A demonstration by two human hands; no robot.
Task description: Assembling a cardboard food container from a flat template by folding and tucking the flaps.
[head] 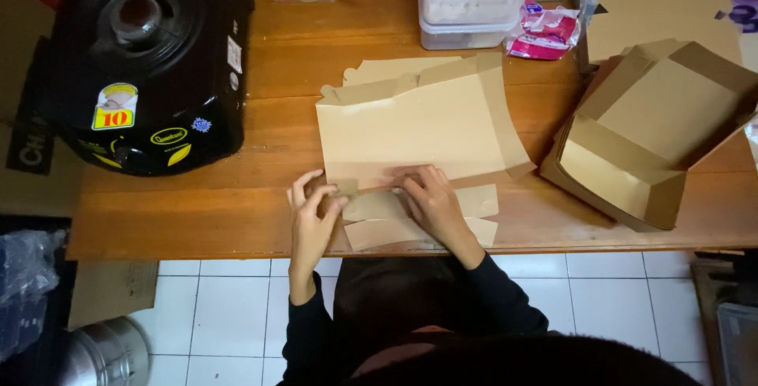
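Fingers of the left hand were pinched on the near-left corner flap of the flat brown cardboard box blank, while the right hand pressed its fingers together along the near fold. The blank lay on the wooden table, between the black cooker and the stack of folded boxes. It looked like the near wall was being creased; the next move called for standing that flap upright.

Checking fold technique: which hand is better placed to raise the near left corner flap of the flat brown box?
Probably left: left hand already pinches that corner of the flat brown box; right hand presses the front fold.
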